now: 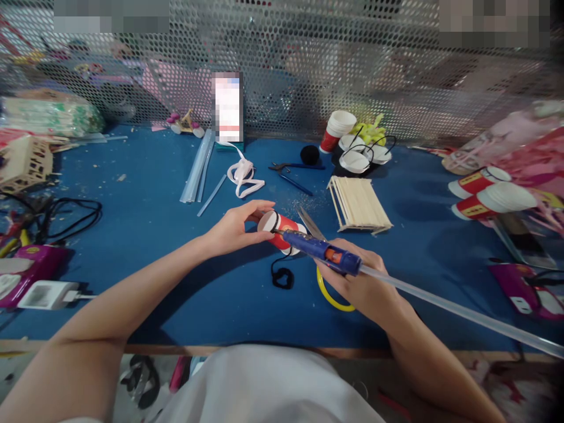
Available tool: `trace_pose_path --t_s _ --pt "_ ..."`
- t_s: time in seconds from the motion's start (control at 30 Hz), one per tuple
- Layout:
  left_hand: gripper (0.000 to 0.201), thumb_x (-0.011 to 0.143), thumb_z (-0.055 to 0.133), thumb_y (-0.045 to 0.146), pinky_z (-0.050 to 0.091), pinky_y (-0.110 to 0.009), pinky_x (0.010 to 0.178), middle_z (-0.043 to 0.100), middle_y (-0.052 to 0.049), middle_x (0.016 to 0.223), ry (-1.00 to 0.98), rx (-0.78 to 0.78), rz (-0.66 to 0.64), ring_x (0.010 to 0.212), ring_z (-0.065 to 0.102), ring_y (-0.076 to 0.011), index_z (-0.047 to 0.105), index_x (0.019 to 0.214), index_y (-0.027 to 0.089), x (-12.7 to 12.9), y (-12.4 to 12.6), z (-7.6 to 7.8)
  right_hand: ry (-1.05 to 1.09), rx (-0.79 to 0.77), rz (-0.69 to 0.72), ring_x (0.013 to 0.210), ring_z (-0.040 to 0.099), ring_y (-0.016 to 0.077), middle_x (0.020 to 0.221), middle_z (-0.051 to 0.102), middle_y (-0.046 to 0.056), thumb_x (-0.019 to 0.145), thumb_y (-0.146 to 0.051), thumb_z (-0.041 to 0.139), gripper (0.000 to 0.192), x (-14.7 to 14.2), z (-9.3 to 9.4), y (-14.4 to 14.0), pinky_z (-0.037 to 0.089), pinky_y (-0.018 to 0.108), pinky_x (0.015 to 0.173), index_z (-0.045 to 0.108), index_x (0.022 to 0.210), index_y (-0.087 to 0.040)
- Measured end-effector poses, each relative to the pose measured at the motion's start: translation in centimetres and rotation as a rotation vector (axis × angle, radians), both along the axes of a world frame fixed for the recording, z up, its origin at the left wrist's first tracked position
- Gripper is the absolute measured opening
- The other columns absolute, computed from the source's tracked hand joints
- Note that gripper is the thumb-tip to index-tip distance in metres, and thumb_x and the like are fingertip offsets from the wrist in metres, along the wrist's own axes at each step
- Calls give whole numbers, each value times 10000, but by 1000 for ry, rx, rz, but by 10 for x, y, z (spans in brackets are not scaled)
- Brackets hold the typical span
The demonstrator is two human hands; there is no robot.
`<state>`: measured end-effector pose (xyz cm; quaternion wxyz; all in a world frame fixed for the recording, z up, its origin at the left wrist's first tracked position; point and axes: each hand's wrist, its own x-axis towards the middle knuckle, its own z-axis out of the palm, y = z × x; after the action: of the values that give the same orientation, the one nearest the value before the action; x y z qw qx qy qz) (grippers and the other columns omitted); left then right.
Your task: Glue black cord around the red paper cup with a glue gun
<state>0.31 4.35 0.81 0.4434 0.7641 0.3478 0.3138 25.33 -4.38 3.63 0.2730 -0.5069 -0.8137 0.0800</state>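
In the head view, the left hand [235, 228] grips a red paper cup [277, 230] lying on its side just above the blue table [154, 235], fingers curled round its white base end, near the middle of the work surface. The right hand [359, 282] is closed around a blue glue gun [319, 251], whose nozzle touches the side of the cup; a long clear glue stick [458, 311] runs out of the gun's back toward the near right edge. A black cord [282, 276] hangs from the cup and curls on the table just below it, and a yellow ring [330, 296] shows partly under the right hand. Scissors [311, 222] lie just behind the gun. Farther right sits a panel of wooden sticks [359, 202], and beyond it a stack of paper cups [335, 130] beside white lids with black loops [363, 155]. At the far middle lie a white ribbon [242, 176], a bundle of clear glue sticks [198, 167] and a black pompom [309, 155]. Two more red cups [484, 194] lie on their sides at the right. A tangle of black cables [66, 214] and a purple device [26, 267] occupy the near left. A perforated metal screen [308, 59] closes off the far side.
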Motion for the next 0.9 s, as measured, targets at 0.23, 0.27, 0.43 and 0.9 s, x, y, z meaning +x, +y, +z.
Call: trace_pose_path --t_s 0.23,0.27,0.43,0.9 --pt "600 742 688 325 514 -401 924 605 -131 1183 6 11 -11 1028 623 -213 450 1272 175 -1 0 1 -29 4 -23 612 615 154 732 662 43 818 -212 525 58 0 1 0 438 262 542 577 809 -188" --pt "602 741 688 328 515 -400 922 599 -133 1192 10 10 -10 1031 622 -214 449 1273 175 0 0 1 -31 -15 -13 614 614 152 729 659 39 821 -215 519 65 0 1 0 437 260 546 577 805 -191" --pt "598 750 681 317 510 -398 936 603 -130 1186 -5 28 -28 1037 622 -211 444 1282 180 -1 1 -1 -50 -9 -100 607 609 165 734 665 47 807 -246 529 72 0 1 0 415 271 529 573 777 -197" --pt "603 766 666 243 469 -415 1012 503 -119 1348 -35 75 -145 1172 563 -238 429 1321 245 -5 4 1 -30 -76 -66 609 612 161 713 650 27 802 -228 547 38 3 5 3 438 264 549 572 783 -208"
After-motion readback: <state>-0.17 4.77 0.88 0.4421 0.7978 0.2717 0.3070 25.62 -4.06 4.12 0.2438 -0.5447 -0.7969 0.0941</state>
